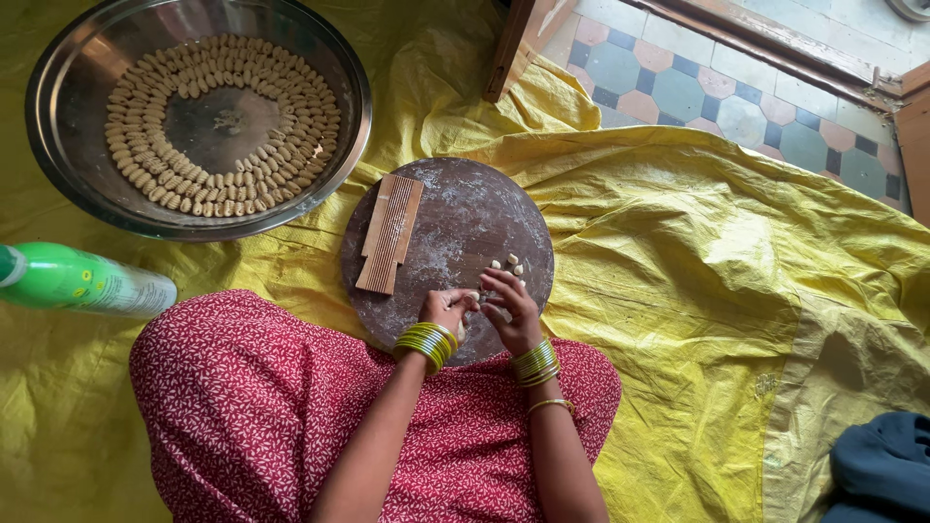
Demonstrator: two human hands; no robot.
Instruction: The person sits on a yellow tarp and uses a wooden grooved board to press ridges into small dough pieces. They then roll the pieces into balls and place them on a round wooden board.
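My left hand (448, 307) and my right hand (511, 308) meet over the near edge of a round dark floured board (465, 208). Both pinch a small pale lump of dough (479, 296) between their fingertips. Several small dough pieces (508, 262) lie on the board just beyond my fingers. A ridged wooden paddle (389, 232) rests on the board's left side. Green and gold bangles ring both wrists.
A big steel tray (58, 107) at the upper left holds rings of many shaped dough shells (150, 179). A green and white bottle (82, 281) lies at the left. A yellow sheet (697, 271) covers the floor; tiled floor (736, 107) and a wooden frame (518, 44) are beyond. Dark cloth (886, 465) sits bottom right.
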